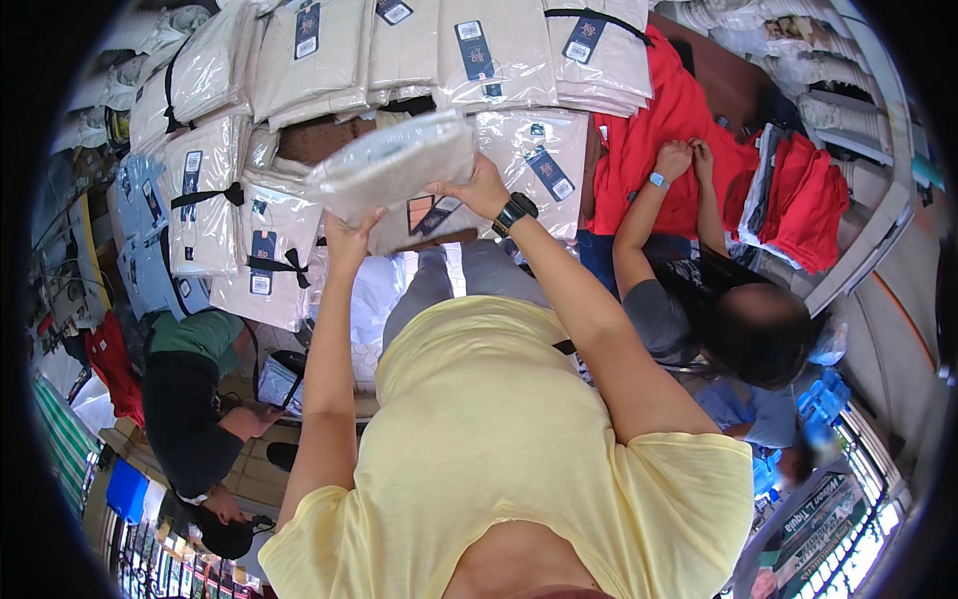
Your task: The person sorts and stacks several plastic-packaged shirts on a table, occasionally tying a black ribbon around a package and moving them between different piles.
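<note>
Both my hands hold a folded beige garment in a clear plastic bag point(394, 165), lifted and tilted above the table. My left hand point(349, 240) grips its near left corner, thumb on top. My right hand point(479, 190), with a dark watch on the wrist, is closed on its near right edge. The bag's far side is slightly blurred. Beneath and right of it lies another bagged beige garment point(539, 150) with a dark blue tag.
Stacks of bagged beige garments point(499, 50) line the table's far side, some tied with black bands point(279, 265). Light blue packs point(140, 220) lie at the left. On the right, another person's hands point(689, 155) work on red cloth point(649, 110). Another person point(185, 399) is at left.
</note>
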`<state>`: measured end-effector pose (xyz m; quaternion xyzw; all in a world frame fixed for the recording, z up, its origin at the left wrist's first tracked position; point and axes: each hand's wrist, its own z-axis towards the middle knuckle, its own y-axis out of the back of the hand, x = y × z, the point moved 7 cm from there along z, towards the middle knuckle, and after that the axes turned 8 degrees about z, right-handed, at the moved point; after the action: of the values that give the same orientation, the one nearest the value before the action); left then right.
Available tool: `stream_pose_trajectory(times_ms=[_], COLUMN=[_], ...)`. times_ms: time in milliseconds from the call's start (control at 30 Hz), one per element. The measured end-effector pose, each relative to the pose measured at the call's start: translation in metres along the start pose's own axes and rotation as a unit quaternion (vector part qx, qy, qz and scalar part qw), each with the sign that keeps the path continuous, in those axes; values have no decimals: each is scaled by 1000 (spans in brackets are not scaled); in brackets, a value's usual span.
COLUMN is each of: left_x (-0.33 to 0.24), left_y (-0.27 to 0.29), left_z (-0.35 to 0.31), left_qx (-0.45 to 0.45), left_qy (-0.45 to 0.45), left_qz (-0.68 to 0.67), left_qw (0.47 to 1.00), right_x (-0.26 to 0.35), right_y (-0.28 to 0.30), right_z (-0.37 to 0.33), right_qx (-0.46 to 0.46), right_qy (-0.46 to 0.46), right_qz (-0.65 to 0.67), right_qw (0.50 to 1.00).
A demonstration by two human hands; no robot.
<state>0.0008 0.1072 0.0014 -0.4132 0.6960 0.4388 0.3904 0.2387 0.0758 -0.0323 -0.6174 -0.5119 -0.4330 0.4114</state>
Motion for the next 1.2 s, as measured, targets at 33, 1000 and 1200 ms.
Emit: stream_pose_trajectory(times_ms=[33,1000,1200], left_x=[-11,-32,-3], left_y=[1,-80,-146], left_z=[2,32,130], left_qx=[-5,-108,-35], left_qy=[-2,-69,-32], left_qz=[4,386,152], left_qw=[1000,914,987], right_x=[7,-12,-34], right_y=[3,167,179], right_z=[0,16,77], right_qx=[-21,-386,-380], right_qy=[6,-63,-198], right_qz=[-15,-152,173], right_qw=[1000,908,887])
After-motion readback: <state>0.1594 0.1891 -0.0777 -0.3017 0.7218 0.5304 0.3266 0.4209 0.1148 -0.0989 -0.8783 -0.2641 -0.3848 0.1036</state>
